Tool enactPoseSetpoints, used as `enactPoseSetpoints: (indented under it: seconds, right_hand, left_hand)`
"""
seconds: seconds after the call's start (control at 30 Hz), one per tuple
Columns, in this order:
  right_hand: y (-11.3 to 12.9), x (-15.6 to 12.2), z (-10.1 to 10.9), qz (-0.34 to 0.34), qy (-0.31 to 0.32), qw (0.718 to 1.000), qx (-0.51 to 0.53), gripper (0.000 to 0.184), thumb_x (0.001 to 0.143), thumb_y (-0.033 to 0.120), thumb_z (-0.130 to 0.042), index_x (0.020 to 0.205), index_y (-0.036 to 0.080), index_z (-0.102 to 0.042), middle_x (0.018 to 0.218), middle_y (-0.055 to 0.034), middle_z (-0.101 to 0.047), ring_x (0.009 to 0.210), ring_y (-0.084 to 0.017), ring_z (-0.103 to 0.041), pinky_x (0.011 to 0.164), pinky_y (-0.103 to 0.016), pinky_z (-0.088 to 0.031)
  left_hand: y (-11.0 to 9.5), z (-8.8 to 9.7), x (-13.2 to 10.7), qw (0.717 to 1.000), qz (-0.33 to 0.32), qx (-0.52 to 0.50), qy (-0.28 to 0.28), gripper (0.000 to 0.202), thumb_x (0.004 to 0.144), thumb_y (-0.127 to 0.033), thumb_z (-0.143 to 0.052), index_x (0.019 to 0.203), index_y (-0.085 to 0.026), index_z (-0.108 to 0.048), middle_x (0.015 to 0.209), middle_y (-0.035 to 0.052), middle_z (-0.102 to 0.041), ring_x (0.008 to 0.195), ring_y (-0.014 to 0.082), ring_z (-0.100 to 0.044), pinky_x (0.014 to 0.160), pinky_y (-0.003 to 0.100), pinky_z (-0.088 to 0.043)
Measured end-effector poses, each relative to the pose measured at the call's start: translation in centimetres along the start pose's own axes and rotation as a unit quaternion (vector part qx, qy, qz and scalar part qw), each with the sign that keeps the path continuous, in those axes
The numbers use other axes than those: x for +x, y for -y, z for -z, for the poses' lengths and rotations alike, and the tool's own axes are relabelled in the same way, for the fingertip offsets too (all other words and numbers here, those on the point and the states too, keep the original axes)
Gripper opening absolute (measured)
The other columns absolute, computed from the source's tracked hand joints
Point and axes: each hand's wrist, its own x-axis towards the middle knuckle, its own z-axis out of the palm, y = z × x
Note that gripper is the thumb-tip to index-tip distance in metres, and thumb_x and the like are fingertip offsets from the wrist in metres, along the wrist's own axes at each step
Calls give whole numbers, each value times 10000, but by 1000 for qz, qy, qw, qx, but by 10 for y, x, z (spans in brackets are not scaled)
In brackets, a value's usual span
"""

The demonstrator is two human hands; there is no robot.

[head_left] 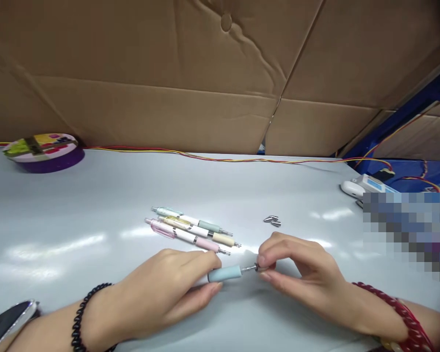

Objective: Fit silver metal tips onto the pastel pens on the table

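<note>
My left hand [161,293] is closed around a pen with a light blue grip [225,274], its bare metal front end pointing right. At that end, the thumb and fingers of my right hand [300,278] pinch a small metal pen tip [261,268], mostly hidden by the fingertips. Just beyond my left hand lie three pens side by side: a green one [190,220], a yellow one [200,231] and a pink one [187,237], their front ends also bare. Several loose silver pen tips [273,221] rest on the table past my right hand.
An oval purple tin with a fruit-pattern lid [44,152] stands at the back left of the grey table [132,181]. Red and yellow wires [220,160] run along the back edge beneath a cardboard wall [150,112]. At the right are a white device [370,184] and a blurred-out patch.
</note>
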Motion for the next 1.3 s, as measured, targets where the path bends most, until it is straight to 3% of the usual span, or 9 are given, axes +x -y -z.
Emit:
enactPoseSetpoints:
  seconds: [0.07,0.17,0.27,0.53,0.7,0.83,0.93,1.1,1.3]
  right_hand:
    - [-1,0,-2,-5,-4,1000,13,226,810,50,-591,950,228,-579,849,-5,-616,744,-115,-574,670,-238,-485]
    - [-2,1,-4,4,-18,1000,18,232,799,48,-602,951,223,-585,840,-8,-613,727,-116,-563,666,-248,-485]
    - [-2,1,-4,26,-31,999,8,251,798,42,-600,972,224,-598,839,-17,-618,726,-129,-560,651,-263,-484]
    - [-6,2,-1,67,-35,997,-14,269,802,41,-602,1011,210,-609,823,-22,-632,720,-134,-569,636,-271,-471]
    - [-7,1,2,72,-53,996,-28,55,859,214,-591,902,188,-612,726,-12,-605,647,-124,-540,574,-247,-435]
    - [-6,2,2,51,-60,996,-39,155,895,290,-535,792,189,-593,666,-1,-564,589,-114,-507,530,-235,-415]
    - [-6,2,1,65,-26,997,-36,65,857,229,-599,905,187,-592,745,-17,-601,657,-127,-542,581,-249,-450]
    - [-6,2,1,110,-2,993,-40,234,810,54,-606,1004,181,-574,817,-26,-644,734,-125,-578,641,-253,-482]
    - [-4,6,5,147,20,987,-67,229,771,9,-598,929,174,-577,755,-35,-634,699,-134,-593,618,-254,-498]
  left_hand:
    - [0,-1,-1,1000,1,-11,-10,91,930,-258,-372,990,-234,-436,760,-35,-574,624,146,-560,553,225,-375]
    - [-2,-2,-2,999,9,-34,-33,216,925,-235,-394,1137,-253,-358,842,-40,-603,654,139,-586,579,218,-398]
    - [-4,-3,-3,998,-1,-39,-52,136,924,-220,-391,1056,-251,-399,839,-42,-605,635,135,-584,566,216,-398]
    - [-7,-2,1,999,2,-24,-31,70,895,-200,-402,946,-227,-442,762,-33,-574,601,136,-556,543,219,-386]
    - [-8,0,2,999,0,-24,-32,49,861,-187,-416,822,-215,-423,659,-48,-506,521,119,-490,490,209,-340]
    - [-8,-1,2,1000,-6,-17,-22,41,858,-207,-428,817,-212,-425,676,-42,-516,539,121,-489,499,212,-337]
    - [-8,-1,2,1000,-3,-10,-26,54,866,-207,-418,814,-211,-427,676,-41,-513,537,120,-477,501,213,-336]
    - [-8,0,2,999,-13,-15,-26,76,881,-237,-411,811,-210,-421,668,-36,-509,526,121,-460,497,216,-336]
    - [-7,-1,2,999,-17,7,-29,59,875,-211,-395,820,-214,-415,674,-39,-514,541,122,-472,505,214,-346]
